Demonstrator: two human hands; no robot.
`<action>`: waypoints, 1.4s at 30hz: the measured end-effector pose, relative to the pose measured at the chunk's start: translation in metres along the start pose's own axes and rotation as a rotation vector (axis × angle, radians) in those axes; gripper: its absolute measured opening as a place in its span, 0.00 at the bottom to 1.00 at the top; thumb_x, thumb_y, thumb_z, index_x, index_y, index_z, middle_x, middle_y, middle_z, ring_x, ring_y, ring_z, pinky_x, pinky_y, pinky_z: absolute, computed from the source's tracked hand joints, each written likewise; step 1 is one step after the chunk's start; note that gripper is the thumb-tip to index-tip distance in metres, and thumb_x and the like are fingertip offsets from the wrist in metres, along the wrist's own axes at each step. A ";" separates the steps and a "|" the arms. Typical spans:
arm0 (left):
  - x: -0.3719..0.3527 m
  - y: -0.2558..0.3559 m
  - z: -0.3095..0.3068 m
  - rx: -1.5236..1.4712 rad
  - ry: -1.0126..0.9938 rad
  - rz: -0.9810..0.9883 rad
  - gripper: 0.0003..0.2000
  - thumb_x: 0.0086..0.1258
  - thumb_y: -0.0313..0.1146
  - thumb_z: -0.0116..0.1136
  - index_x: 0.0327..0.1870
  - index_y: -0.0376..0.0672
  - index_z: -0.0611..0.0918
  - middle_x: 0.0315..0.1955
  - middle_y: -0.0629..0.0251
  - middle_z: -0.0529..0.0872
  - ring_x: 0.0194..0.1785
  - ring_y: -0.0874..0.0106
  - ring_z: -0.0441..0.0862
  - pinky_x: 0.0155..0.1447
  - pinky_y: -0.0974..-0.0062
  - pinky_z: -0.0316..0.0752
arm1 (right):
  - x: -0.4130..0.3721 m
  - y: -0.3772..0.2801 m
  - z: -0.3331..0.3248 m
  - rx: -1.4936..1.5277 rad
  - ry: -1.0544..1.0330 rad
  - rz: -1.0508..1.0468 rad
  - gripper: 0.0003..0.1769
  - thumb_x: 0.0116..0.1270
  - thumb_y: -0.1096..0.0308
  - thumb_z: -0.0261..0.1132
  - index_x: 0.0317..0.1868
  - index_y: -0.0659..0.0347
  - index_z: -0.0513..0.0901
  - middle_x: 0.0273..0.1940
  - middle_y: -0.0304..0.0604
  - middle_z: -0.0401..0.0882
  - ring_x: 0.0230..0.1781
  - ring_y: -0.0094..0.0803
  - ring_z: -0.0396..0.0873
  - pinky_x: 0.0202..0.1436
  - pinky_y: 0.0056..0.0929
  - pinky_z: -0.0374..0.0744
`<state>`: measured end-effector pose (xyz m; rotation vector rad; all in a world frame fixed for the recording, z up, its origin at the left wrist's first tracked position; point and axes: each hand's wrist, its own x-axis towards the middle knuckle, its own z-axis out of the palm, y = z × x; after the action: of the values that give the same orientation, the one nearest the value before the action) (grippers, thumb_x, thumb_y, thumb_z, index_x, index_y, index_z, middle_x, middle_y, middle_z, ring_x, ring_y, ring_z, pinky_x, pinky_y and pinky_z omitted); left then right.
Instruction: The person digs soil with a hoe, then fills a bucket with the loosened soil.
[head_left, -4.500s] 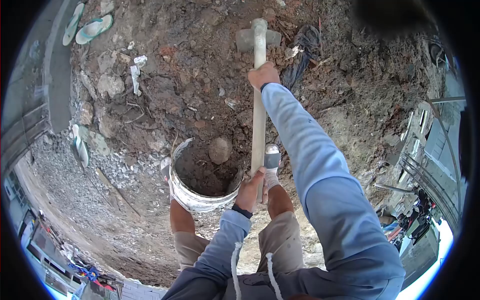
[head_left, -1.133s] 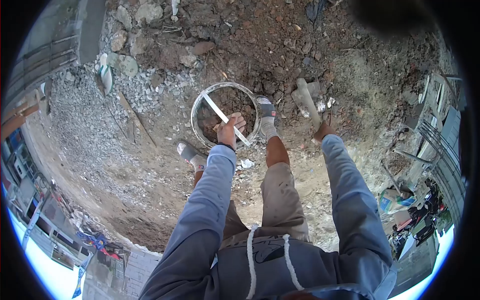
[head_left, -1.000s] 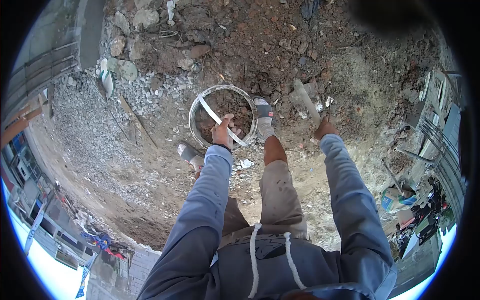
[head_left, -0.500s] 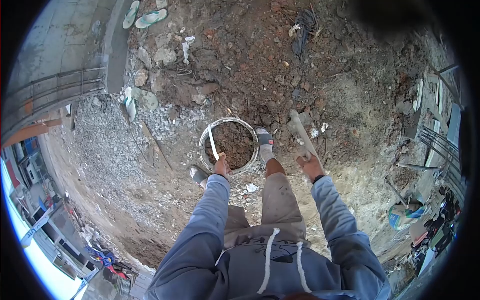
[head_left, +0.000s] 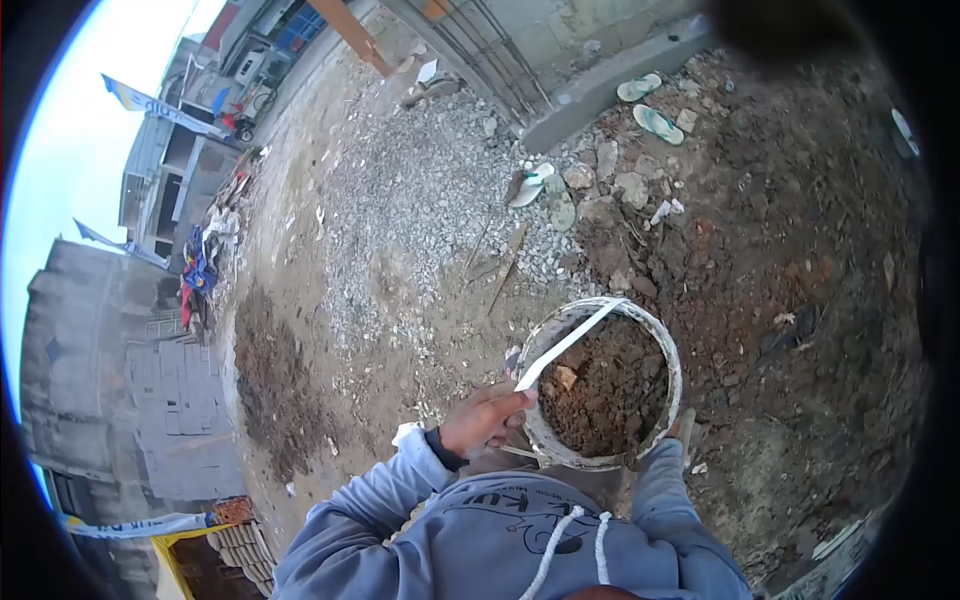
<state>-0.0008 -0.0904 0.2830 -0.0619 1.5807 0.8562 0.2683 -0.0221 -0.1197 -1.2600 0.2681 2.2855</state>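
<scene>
A white bucket (head_left: 668, 352) full of brown soil is lifted up against my chest. My left hand (head_left: 484, 418) is closed around the lower end of its white strap handle (head_left: 566, 344) at the bucket's left rim. My right hand (head_left: 680, 428) is almost hidden behind the bucket; only a bit of it shows at the lower right rim, pressed to the bucket's side. My blue sleeves and hooded top fill the bottom of the view.
Red-brown dug earth (head_left: 790, 260) lies to the right, grey gravel (head_left: 420, 210) to the left. Flip-flops (head_left: 655, 122) rest near a concrete kerb (head_left: 610, 80). A plank (head_left: 508, 260) lies in the gravel. Buildings and banners stand far left.
The bucket has come off the ground up to my chest. My right hand has let go of the hoe and moved to the bucket. The view has swung left.
</scene>
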 end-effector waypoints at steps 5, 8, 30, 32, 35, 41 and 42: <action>-0.005 -0.006 -0.014 0.273 -0.072 0.375 0.18 0.67 0.46 0.55 0.46 0.40 0.74 0.26 0.76 0.72 0.29 0.84 0.68 0.31 0.86 0.62 | 0.020 0.002 0.008 -0.259 0.008 0.049 0.30 0.68 0.46 0.44 0.59 0.59 0.72 0.56 0.44 0.74 0.52 0.44 0.74 0.55 0.44 0.74; 0.053 -0.043 -0.040 0.367 -0.054 0.469 0.20 0.67 0.46 0.54 0.49 0.38 0.73 0.33 0.71 0.76 0.37 0.80 0.71 0.42 0.81 0.67 | 0.031 0.010 0.016 -0.357 0.063 0.076 0.28 0.69 0.49 0.43 0.58 0.59 0.72 0.56 0.45 0.74 0.52 0.45 0.74 0.55 0.44 0.73; -0.039 0.057 -0.430 0.212 0.332 0.407 0.34 0.59 0.53 0.53 0.48 0.24 0.68 0.35 0.40 0.79 0.42 0.48 0.79 0.47 0.61 0.72 | 0.113 0.276 0.372 -1.194 0.136 0.232 0.32 0.64 0.37 0.48 0.57 0.50 0.71 0.54 0.42 0.73 0.52 0.42 0.72 0.55 0.50 0.71; -0.042 0.057 -0.455 0.179 0.418 0.452 0.33 0.59 0.52 0.55 0.47 0.22 0.67 0.34 0.39 0.79 0.42 0.48 0.79 0.46 0.62 0.73 | 0.105 0.316 0.422 -1.231 0.172 0.201 0.32 0.63 0.36 0.48 0.59 0.49 0.70 0.53 0.43 0.73 0.51 0.42 0.71 0.54 0.51 0.70; -0.077 0.080 -0.505 0.110 0.511 0.538 0.30 0.59 0.49 0.56 0.45 0.23 0.68 0.31 0.40 0.80 0.38 0.48 0.80 0.43 0.61 0.74 | 0.103 0.372 0.487 -1.190 0.072 0.236 0.33 0.62 0.34 0.48 0.58 0.48 0.69 0.54 0.45 0.71 0.51 0.45 0.71 0.53 0.51 0.71; -0.119 0.094 -0.607 0.103 0.683 0.587 0.32 0.58 0.48 0.54 0.45 0.18 0.66 0.25 0.37 0.78 0.33 0.46 0.80 0.38 0.58 0.74 | 0.101 0.485 0.585 -1.384 -0.034 0.224 0.35 0.63 0.34 0.44 0.60 0.49 0.68 0.58 0.44 0.68 0.57 0.45 0.69 0.57 0.53 0.69; -0.120 0.100 -0.629 0.083 0.682 0.592 0.33 0.58 0.48 0.54 0.46 0.18 0.66 0.25 0.36 0.78 0.33 0.47 0.80 0.38 0.57 0.74 | 0.104 0.500 0.607 -1.416 -0.045 0.227 0.35 0.63 0.34 0.44 0.60 0.49 0.68 0.58 0.44 0.68 0.57 0.45 0.69 0.57 0.53 0.69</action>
<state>-0.5495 -0.4128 0.4039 0.2058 2.3315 1.3130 -0.4830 -0.1655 0.0914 -1.7586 -1.5443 2.6446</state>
